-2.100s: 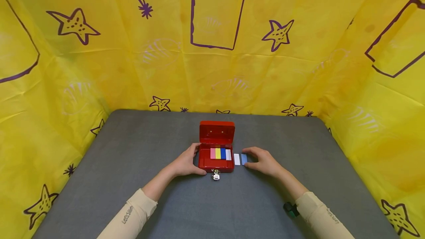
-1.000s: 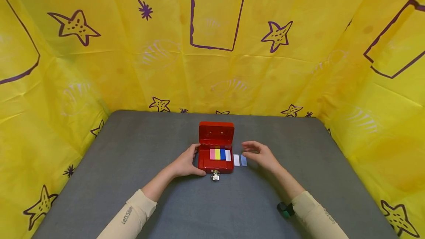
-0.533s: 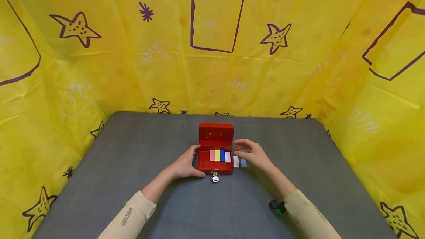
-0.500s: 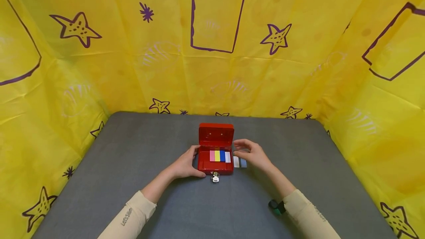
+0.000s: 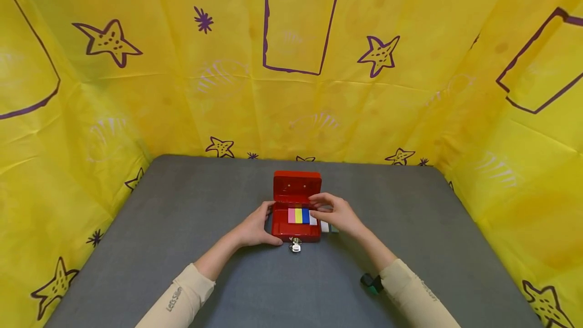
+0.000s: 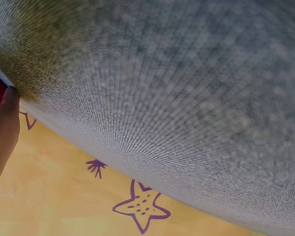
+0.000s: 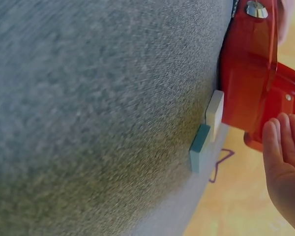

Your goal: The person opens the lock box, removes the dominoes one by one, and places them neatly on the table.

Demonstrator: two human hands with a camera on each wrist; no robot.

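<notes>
A red metal cash box (image 5: 281,227) stands on the table with its lid (image 5: 297,182) raised. My left hand (image 5: 251,229) grips the box's left side, thumb at the front corner and fingers behind. Inside sits a row of blocks: pink (image 5: 291,216), yellow (image 5: 298,216), blue (image 5: 305,216) and white (image 5: 313,220). Over the box's right edge reaches my right hand (image 5: 339,216), its thumb close over the white block. In the right wrist view its fingers (image 7: 283,140) are straight, with nothing seen between them. Keys (image 5: 296,247) hang at the front lock.
Right of the box lie a loose white block (image 7: 215,113) and a blue-green block (image 7: 200,145), partly hidden by my right hand in the head view. The grey table (image 5: 205,186) ends at a yellow cloth wall (image 5: 182,110) behind and at the sides.
My right hand has left the pale blue block outside and moved left, across the loose white block, to the box's right edge. The left hand keeps its grip on the box.
</notes>
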